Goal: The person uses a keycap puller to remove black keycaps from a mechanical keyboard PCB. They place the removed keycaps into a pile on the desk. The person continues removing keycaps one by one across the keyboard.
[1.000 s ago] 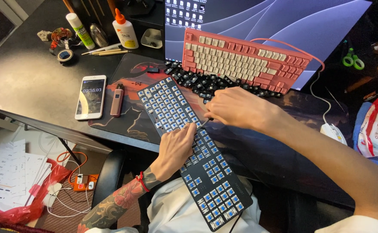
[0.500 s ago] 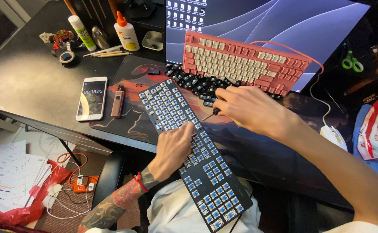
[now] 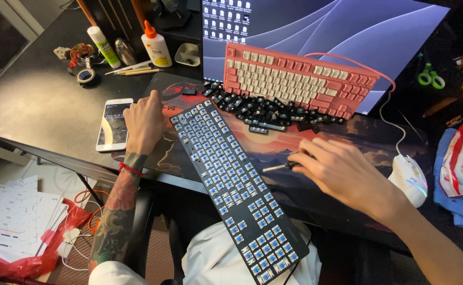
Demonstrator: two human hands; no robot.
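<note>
Every cap is off my black blue-switched keyboard (image 3: 237, 192); my right hand (image 3: 342, 171) pinches a thin puller tool (image 3: 276, 168), my left hand (image 3: 144, 124) lies loosely open on the desk.

Bare keyboard (image 3: 237, 192) is lying diagonally across the desk mat (image 3: 347, 137), overhanging the desk edge, with phone (image 3: 114, 124) sitting left, mouse (image 3: 410, 179) right, loose keycaps (image 3: 266, 110) piling behind, and second keyboard (image 3: 300, 79) leaning against the monitor (image 3: 321, 26).

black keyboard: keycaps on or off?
Off. The black keyboard shows bare blue switches across its whole face, and loose dark keycaps lie piled by the pink keyboard.
</note>
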